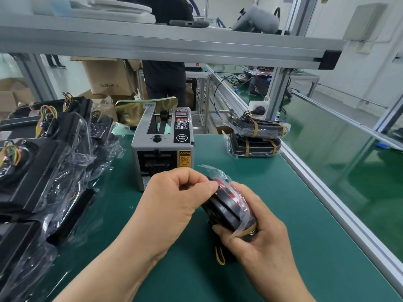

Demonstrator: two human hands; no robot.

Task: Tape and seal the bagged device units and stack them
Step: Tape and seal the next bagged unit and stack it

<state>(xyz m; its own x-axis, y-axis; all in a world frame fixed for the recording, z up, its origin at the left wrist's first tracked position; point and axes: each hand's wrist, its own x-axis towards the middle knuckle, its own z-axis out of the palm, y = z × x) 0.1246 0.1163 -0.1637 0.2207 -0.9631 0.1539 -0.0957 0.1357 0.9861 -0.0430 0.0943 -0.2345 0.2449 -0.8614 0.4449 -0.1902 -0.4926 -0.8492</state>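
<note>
Holding the bagged device unit [229, 205] over the green mat [305, 214], my left hand [174, 192] pinches the clear bag at its upper end. My right hand [261, 236] curls round the lower end, on an amber tape strip [244, 231]. The unit is black, with red under the film. Just beyond my left-hand grip stands the tape dispenser [162, 144]. Well beyond the right sit two stacked taped units [255, 138]. Untaped bagged units [43, 162] crowd the left.

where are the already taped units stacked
In the head view, the stack of taped units sits at the far right of the green mat, right of the tape dispenser and beyond the held bagged unit.
</note>
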